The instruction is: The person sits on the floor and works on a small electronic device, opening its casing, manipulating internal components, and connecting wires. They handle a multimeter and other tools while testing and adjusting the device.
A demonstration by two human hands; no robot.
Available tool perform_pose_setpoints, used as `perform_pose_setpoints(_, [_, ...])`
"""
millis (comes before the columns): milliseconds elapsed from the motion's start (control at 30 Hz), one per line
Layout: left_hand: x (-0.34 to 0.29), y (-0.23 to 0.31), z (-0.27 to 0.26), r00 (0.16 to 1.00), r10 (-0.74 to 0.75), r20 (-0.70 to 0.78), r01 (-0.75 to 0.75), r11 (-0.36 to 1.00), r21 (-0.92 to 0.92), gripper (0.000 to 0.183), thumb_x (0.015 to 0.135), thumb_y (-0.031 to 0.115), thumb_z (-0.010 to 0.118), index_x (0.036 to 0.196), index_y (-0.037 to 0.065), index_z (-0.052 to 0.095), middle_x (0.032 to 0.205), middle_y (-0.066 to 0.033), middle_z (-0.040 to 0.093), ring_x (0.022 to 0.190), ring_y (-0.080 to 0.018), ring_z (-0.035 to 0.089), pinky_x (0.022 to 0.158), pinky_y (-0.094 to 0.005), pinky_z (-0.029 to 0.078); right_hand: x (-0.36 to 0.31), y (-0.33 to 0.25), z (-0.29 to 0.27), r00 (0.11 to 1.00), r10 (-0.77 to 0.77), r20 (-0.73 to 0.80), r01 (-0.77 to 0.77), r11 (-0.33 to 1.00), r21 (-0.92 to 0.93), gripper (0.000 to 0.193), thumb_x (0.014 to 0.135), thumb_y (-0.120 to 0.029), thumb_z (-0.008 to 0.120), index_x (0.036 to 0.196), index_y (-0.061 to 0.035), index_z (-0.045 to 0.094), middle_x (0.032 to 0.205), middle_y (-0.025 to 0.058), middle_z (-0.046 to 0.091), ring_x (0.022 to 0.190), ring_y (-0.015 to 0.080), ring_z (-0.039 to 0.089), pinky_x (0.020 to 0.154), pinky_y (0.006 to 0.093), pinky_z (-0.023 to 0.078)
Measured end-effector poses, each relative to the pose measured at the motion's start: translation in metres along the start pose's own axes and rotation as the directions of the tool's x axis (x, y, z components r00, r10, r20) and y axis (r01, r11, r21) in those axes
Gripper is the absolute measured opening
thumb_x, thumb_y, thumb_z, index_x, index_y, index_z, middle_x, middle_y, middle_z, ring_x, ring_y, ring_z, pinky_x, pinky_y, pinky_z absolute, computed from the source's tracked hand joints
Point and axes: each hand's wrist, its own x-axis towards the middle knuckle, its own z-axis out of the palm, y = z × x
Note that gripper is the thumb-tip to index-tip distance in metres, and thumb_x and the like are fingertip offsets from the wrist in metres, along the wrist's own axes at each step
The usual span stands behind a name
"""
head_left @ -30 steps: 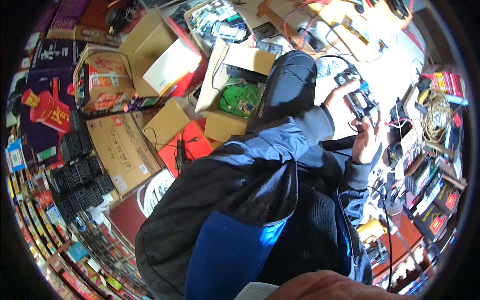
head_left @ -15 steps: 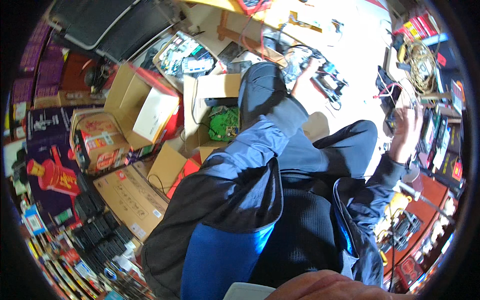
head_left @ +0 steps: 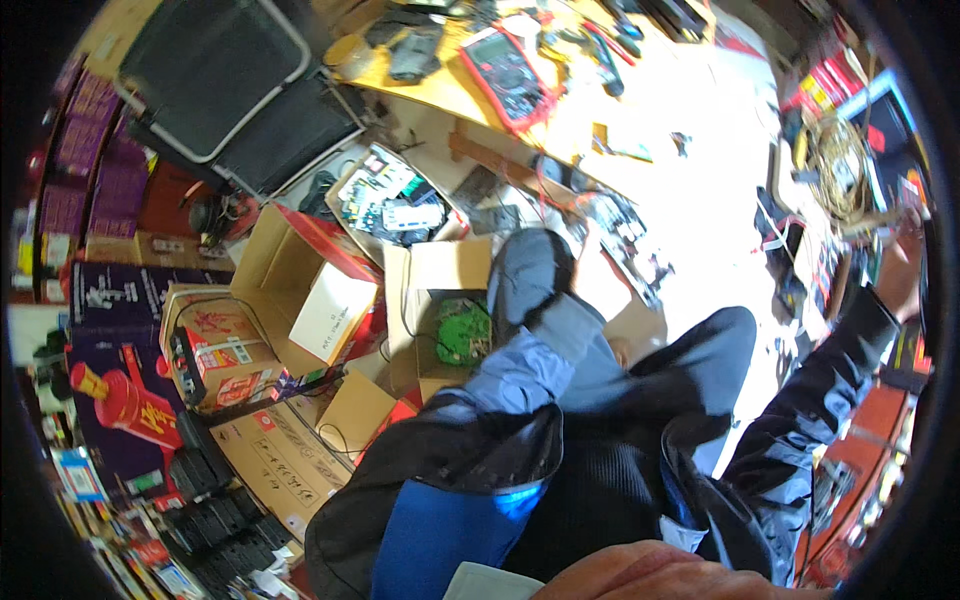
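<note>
Strong light washes out my left hand (head_left: 598, 272), which sits beyond my left knee. Its thumb rests along the near edge of a long, dark-edged electronic unit with a bare circuit board (head_left: 622, 228); the hand appears closed on it. Far to the right, my right hand (head_left: 905, 262) reaches among the things piled at the side, with its fingers raised beside a coil of tan cable (head_left: 842, 165). The picture's dark rim and blur hide whether those fingers hold anything.
On the yellow-topped workbench (head_left: 420, 95) lies a red multimeter (head_left: 507, 78). Left of my legs stand open cardboard boxes, one with a green circuit board (head_left: 463, 332), another full of boards (head_left: 390, 205). Behind them is a black folding chair (head_left: 215, 75).
My view has tilted up, showing more of the workbench and the multimeter. My right hand has moved outward to the right, its arm stretching. My left hand stays at the circuit board.
</note>
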Motion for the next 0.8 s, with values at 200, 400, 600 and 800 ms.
perform_pose_setpoints(200, [0.002, -0.004, -0.029, 0.999, 0.001, 0.032, -0.003, 0.998, 0.056, 0.072, 0.106, 0.064, 0.033, 0.152, 0.009, 0.042, 0.142, -0.0241, 0.056, 0.133, -0.0405, 0.055, 0.114, -0.0591, 0.042, -0.063, 0.096, 0.289, 0.768, 0.094, 0.633, -0.045, 0.995, -0.094, 0.027, 0.103, -0.018, 0.064, 0.123, -0.0006, 0.068, 0.106, 0.0083, 0.074, 0.086, 0.0148, 0.07, 0.079, 0.0285, 0.056])
perform_pose_setpoints(400, [0.014, 0.002, -0.051, 1.0, -0.013, 0.006, 0.013, 0.996, 0.089, 0.058, 0.112, 0.05, 0.032, 0.148, 0.007, 0.045, 0.139, -0.0145, 0.06, 0.126, -0.0329, 0.059, 0.11, -0.0524, 0.044, -0.2, 0.118, 0.452, 0.231, -0.007, 0.973, 0.514, 0.85, -0.116, 0.032, 0.091, -0.023, 0.07, 0.115, -0.0025, 0.065, 0.102, 0.0218, 0.073, 0.092, 0.0384, 0.072, 0.079, 0.047, 0.057])
perform_pose_setpoints(600, [0.015, -0.005, -0.051, 0.966, 0.021, -0.256, 0.012, 0.992, 0.125, 0.041, 0.098, 0.054, 0.066, 0.125, 0.024, 0.061, 0.1, 0.0049, 0.061, 0.093, -0.0157, 0.058, 0.084, -0.0363, 0.048, -0.263, 0.164, 0.525, 0.125, 0.176, 0.976, 0.758, 0.618, -0.209, 0.029, 0.093, -0.023, 0.063, 0.117, -0.006, 0.064, 0.093, 0.0211, 0.074, 0.089, 0.0398, 0.072, 0.076, 0.0504, 0.057])
perform_pose_setpoints(800, [0.011, 0.013, -0.051, 0.964, -0.082, 0.253, 0.09, 0.996, -0.02, 0.046, 0.102, 0.041, 0.063, 0.139, 0.015, 0.054, 0.124, -0.0092, 0.064, 0.115, -0.0264, 0.063, 0.102, -0.0476, 0.048, -0.248, 0.161, 0.516, 0.211, -0.089, 0.973, 0.719, 0.688, -0.093, 0.021, 0.093, -0.023, 0.064, 0.111, -0.0118, 0.065, 0.089, 0.0154, 0.07, 0.081, 0.0374, 0.072, 0.07, 0.0493, 0.055])
